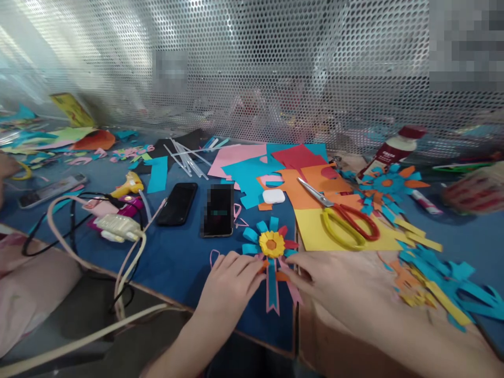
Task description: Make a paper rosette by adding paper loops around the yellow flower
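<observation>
A paper flower rosette (271, 244) lies on the blue tabletop in front of me. It has a yellow and orange centre, blue and red looped petals, and a blue-and-pink ribbon tail (271, 289) hanging toward me. My left hand (232, 281) is closed at its lower left edge, fingertips on an orange petal. From the right, my right hand (318, 275) pinches the lower right edge near another orange piece (282, 276). The fingertips partly hide the lower petals. Close by lie scissors (333, 207) with one yellow and one red handle, resting on yellow and orange paper.
Two phones (177, 203) (218, 211), a white earbud case (273, 196) and glue sticks (189, 157) lie beyond. A yellow glue gun (132, 184) and cabled power strip (118, 227) sit left. A bottle (394, 149), blue paper flower (388, 184) and scraps (444, 278) are right. Perforated metal (255, 68) stands behind.
</observation>
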The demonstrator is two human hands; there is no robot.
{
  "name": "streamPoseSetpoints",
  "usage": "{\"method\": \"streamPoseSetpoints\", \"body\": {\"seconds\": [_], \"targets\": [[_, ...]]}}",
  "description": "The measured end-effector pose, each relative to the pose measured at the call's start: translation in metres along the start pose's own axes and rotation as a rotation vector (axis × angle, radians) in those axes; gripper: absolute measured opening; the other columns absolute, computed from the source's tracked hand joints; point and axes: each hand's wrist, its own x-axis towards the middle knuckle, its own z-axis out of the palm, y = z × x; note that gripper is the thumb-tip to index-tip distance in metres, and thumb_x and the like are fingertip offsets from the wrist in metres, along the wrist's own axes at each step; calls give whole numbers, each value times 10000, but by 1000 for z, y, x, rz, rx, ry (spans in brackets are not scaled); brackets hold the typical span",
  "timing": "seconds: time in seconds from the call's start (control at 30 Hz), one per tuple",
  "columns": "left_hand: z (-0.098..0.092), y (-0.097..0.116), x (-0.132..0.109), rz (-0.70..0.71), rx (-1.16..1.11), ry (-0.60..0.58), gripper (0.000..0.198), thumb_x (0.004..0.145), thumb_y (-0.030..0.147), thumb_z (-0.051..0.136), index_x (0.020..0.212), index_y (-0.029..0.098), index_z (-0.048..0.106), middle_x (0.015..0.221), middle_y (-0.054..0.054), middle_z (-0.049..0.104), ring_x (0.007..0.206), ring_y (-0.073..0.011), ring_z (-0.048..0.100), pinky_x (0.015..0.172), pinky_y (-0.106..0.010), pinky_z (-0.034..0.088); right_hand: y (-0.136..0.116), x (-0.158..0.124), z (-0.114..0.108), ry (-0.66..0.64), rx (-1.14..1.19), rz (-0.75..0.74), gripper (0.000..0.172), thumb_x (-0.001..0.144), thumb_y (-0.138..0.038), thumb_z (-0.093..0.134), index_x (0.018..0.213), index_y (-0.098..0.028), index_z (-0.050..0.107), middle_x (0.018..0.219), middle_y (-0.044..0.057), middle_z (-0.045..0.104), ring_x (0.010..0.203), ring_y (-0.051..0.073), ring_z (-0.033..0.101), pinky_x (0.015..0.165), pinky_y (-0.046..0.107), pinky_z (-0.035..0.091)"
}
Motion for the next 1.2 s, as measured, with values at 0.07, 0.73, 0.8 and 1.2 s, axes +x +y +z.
{"method": "streamPoseSetpoints", "body": {"seconds": [0.07,0.73,0.8,1.2], "targets": [[-2,-1,-1,-15,-17,-9,176,911,262,552,1051,204,642,958,-13,706,829,-197,591,736,-349,447,5,-5,-2,-6,-55,-64,189,919,-283,493,934,-227,673,766,29,636,677,158,574,570,269,404],[-6,0,3,-10,-16,-4,145,926,221,521,967,214,659,914,-2,696,814,-179,579,726,-336,408,2,-6,0,97,-351,-170,130,835,-276,627,719,-218,634,725,19,575,732,202,427,623,330,220],[-6,0,4,-19,-21,0,136,919,215,531,964,219,660,906,3,694,806,-179,577,728,-338,401,-2,-4,0,81,-412,-173,136,848,-260,604,728,-206,637,745,36,585,751,206,436,634,334,225],[-4,0,6,-21,-17,-4,149,924,228,526,970,227,667,922,7,700,822,-181,581,739,-349,397,-15,7,0,21,-491,-104,184,856,-255,582,690,-185,623,700,47,572,769,204,482,639,337,248]]}}
